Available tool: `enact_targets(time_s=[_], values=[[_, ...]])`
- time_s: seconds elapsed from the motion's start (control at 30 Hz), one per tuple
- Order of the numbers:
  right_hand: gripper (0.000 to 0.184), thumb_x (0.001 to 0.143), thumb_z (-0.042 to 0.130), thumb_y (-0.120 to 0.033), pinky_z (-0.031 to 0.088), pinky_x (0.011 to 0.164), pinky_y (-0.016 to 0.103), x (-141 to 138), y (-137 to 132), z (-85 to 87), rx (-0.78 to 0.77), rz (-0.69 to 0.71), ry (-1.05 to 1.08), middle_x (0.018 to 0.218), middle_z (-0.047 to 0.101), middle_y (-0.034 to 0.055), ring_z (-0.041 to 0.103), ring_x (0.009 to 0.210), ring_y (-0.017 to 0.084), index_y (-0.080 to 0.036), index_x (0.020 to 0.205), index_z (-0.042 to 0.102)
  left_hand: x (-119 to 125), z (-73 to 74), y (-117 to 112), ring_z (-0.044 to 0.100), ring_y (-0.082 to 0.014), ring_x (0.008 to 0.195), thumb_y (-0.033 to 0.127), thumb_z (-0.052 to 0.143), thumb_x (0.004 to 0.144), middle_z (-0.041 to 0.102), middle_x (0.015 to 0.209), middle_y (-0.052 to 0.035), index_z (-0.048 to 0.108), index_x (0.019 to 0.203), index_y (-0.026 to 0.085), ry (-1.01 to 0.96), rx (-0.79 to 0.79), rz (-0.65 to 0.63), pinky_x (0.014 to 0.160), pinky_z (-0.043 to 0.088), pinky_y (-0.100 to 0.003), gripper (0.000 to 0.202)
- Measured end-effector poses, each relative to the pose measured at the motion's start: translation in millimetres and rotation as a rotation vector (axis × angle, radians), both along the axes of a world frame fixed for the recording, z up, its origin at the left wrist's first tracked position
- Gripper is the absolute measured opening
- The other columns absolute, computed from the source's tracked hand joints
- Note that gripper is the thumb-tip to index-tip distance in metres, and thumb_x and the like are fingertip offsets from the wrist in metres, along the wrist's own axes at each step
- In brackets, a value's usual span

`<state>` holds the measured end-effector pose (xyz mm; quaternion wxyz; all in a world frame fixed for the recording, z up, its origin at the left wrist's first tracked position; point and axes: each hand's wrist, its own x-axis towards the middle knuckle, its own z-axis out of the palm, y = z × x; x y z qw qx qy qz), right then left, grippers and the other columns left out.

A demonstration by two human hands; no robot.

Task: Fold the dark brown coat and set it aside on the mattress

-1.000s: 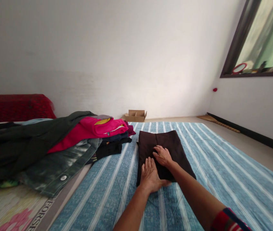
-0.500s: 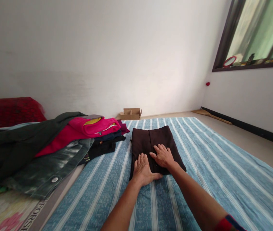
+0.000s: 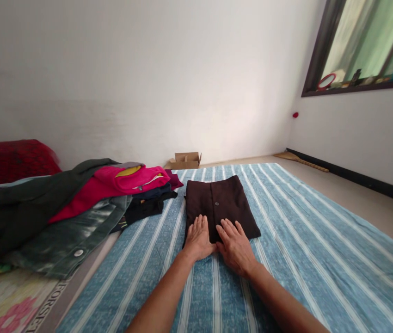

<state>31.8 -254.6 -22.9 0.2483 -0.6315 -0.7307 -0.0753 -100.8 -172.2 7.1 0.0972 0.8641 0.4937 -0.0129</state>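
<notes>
Under our palms, we are pressing the near edge of the folded dark garment (image 3: 219, 203), left hand (image 3: 198, 238) and right hand (image 3: 235, 245) flat, fingers spread, side by side on the striped sheet (image 3: 303, 231).

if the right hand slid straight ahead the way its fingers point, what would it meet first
The right hand already lies on the near edge of the folded dark garment, so it would run on across that cloth; beyond it, probably only striped sheet.

A home bedroom — striped bedsheet (image 3: 303, 240), piled clothes (image 3: 78, 203), a window (image 3: 370, 41).

Both hands (image 3: 217, 243) on folded dark garment (image 3: 219, 203)
</notes>
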Motion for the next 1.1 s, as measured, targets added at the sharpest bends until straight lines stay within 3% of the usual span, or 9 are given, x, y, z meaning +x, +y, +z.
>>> enact_targets(time_s=[0.2,0.4,0.6,0.77,0.87,1.0,1.1], values=[[0.047,0.088,0.038,-0.019,0.016,0.108,0.048,-2.2,-5.0,-6.1,0.016,-0.012,-0.074,0.143,0.035,0.0135,0.024,0.134,0.026,-0.016,0.135,0.04,-11.3,-4.5,-9.9,0.005,-0.0285,0.138,0.052,0.053,0.066,0.011,0.15,-0.0203,0.014,0.142,0.002,-0.033,0.087,0.02,0.111,0.012,-0.043,0.099],[0.049,0.087,0.038,-0.013,0.019,0.106,0.054,-10.7,2.7,-8.7,0.053,-0.009,-0.14,0.143,0.032,0.018,0.022,0.134,0.03,-0.015,0.136,0.038,-23.5,-11.8,-18.4,0.013,-0.0274,0.138,0.039,0.047,0.075,0.02,0.148,-0.0194,0.022,0.139,0.002,-0.055,0.182,0.054,0.109,0.018,-0.044,0.078],[0.042,0.09,0.038,-0.014,0.023,0.105,0.053,-19.9,13.8,-7.0,0.078,-0.004,-0.171,0.139,0.036,0.0218,0.026,0.132,0.032,-0.015,0.132,0.043,-34.7,-20.4,-19.0,0.022,-0.0263,0.135,0.027,0.046,0.076,0.028,0.145,-0.0192,0.027,0.137,0.004,-0.122,0.244,0.029,0.108,0.025,-0.041,0.068],[0.042,0.09,0.039,-0.014,0.024,0.104,0.053,-21.9,15.5,-10.7,0.091,-0.003,-0.17,0.138,0.037,0.0223,0.027,0.132,0.031,-0.014,0.131,0.043,-39.7,-18.1,-20.4,0.028,-0.025,0.133,0.015,0.042,0.075,0.033,0.142,-0.02,0.03,0.134,0.0,-0.134,0.295,-0.005,0.109,0.026,-0.037,0.063],[0.042,0.089,0.039,-0.013,0.024,0.104,0.052,-20.9,15.1,-11.8,0.092,0.006,-0.161,0.138,0.038,0.0219,0.028,0.132,0.031,-0.013,0.131,0.044,-39.0,-14.9,-24.9,0.031,-0.0257,0.132,0.011,0.041,0.074,0.037,0.141,-0.0182,0.033,0.135,0.004,-0.125,0.345,-0.017,0.108,0.027,-0.041,0.062],[0.043,0.09,0.037,-0.012,0.025,0.104,0.052,-20.9,14.1,-11.5,0.098,-0.009,-0.159,0.138,0.038,0.0209,0.028,0.132,0.031,-0.014,0.132,0.044,-31.5,-10.9,-29.2,0.023,-0.0251,0.135,0.001,0.033,0.073,0.034,0.144,-0.0139,0.035,0.136,0.011,-0.077,0.431,-0.084,0.109,0.019,-0.049,0.064],[0.043,0.09,0.036,-0.013,0.024,0.105,0.051,-21.6,13.5,-11.1,0.102,-0.017,-0.145,0.139,0.038,0.0192,0.027,0.132,0.029,-0.014,0.132,0.043,-24.3,-8.1,-25.3,0.013,-0.0219,0.138,-0.004,0.029,0.07,0.028,0.147,-0.0118,0.032,0.138,0.011,-0.066,0.432,-0.209,0.111,0.016,-0.047,0.069]])
